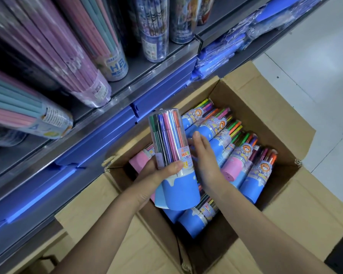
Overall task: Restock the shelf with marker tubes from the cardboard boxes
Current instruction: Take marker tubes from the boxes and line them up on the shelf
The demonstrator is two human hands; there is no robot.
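The left hand grips 1 marker tube upright above the box, ready for the shelf; the right hand, fingers straight together, steadies it.

The marker tube gripped in the left hand had a clear top showing green, purple, pink and red pens, and a blue base edged with white drips. Beyond the right hand, tubes in the brown cardboard box were blue or pink (with a cartoon bear print). Above both hands, shelf edges were blue, and pencil tubes pastel pink and teal.
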